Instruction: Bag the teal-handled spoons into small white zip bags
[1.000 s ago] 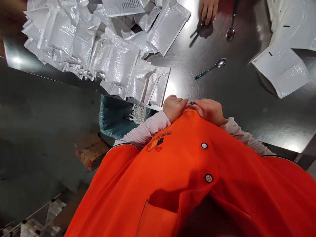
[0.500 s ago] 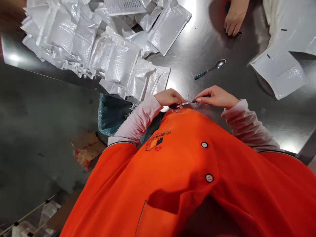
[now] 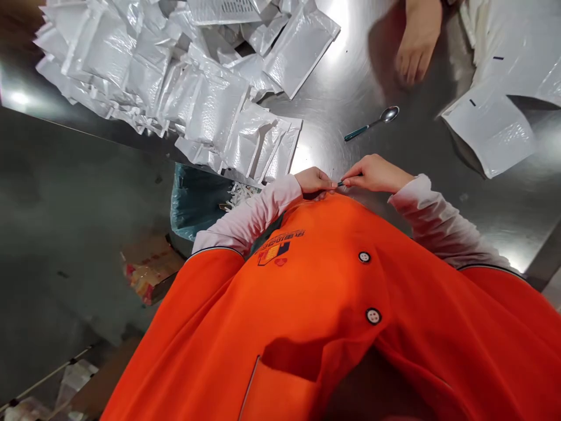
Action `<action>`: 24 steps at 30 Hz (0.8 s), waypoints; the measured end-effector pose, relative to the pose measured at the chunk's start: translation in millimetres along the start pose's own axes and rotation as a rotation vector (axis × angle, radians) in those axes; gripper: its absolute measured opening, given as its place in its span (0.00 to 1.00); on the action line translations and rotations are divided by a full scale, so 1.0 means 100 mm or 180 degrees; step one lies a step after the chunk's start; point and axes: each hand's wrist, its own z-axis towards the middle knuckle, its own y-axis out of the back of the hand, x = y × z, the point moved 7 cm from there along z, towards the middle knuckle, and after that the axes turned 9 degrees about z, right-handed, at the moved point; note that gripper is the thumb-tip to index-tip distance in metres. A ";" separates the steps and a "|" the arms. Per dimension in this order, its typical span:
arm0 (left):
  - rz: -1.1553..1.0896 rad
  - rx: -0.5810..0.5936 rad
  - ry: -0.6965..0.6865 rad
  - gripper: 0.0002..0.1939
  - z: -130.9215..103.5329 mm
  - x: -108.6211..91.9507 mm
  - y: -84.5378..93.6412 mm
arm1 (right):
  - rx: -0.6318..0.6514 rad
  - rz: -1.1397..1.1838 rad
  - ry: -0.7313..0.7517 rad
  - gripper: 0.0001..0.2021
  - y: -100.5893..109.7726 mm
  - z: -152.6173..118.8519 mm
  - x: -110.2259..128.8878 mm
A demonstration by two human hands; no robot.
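My left hand (image 3: 314, 180) and my right hand (image 3: 372, 174) meet at the near edge of the metal table, just above the orange garment. Between their fingertips is a small dark-handled utensil (image 3: 340, 183), and both hands pinch it. Most of it is hidden by the fingers, so its head does not show. Beyond my right hand a spoon (image 3: 371, 124) with a dark green handle lies on the table, its bowl toward the upper right.
Many white padded envelopes (image 3: 214, 108) are heaped at the upper left. More white envelopes (image 3: 491, 126) lie at the right. Another person's hand (image 3: 416, 47) rests at the top. Below the table edge are a blue-lined bin (image 3: 193, 202) and a cardboard box (image 3: 151, 266).
My left hand has moved right, closer to my right hand, and now covers more of the utensil. The other person's hand has shifted toward me.
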 end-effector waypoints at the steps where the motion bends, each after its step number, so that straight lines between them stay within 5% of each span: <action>1: 0.0023 -0.0048 -0.0002 0.14 0.02 0.01 0.00 | 0.0008 -0.0041 -0.0020 0.11 -0.01 0.01 0.00; 10: 0.0435 -0.0583 -0.0096 0.14 0.18 0.11 0.06 | 0.0142 -0.0503 -0.0283 0.11 -0.12 0.09 -0.09; 14: -0.0358 -0.0108 -0.0205 0.05 0.18 0.08 0.07 | -0.0172 -0.0259 -0.0028 0.10 0.22 0.17 -0.09; 17: -0.1102 0.0069 -0.0437 0.14 0.09 -0.08 0.18 | -0.1136 0.0730 0.0269 0.26 0.65 0.21 -0.06; 19: -0.1511 -0.0304 -0.0736 0.16 0.03 -0.22 0.33 | -0.2004 0.1684 0.0344 0.29 0.85 0.17 -0.08; 21: -0.1847 -0.0874 -0.1083 0.18 -0.03 -0.35 0.48 | -0.2401 0.2421 0.0095 0.18 0.81 0.14 -0.13; 24: -0.2039 -0.1593 -0.1490 0.19 -0.07 -0.47 0.58 | -0.1637 0.2949 -0.0387 0.12 0.37 0.21 -0.05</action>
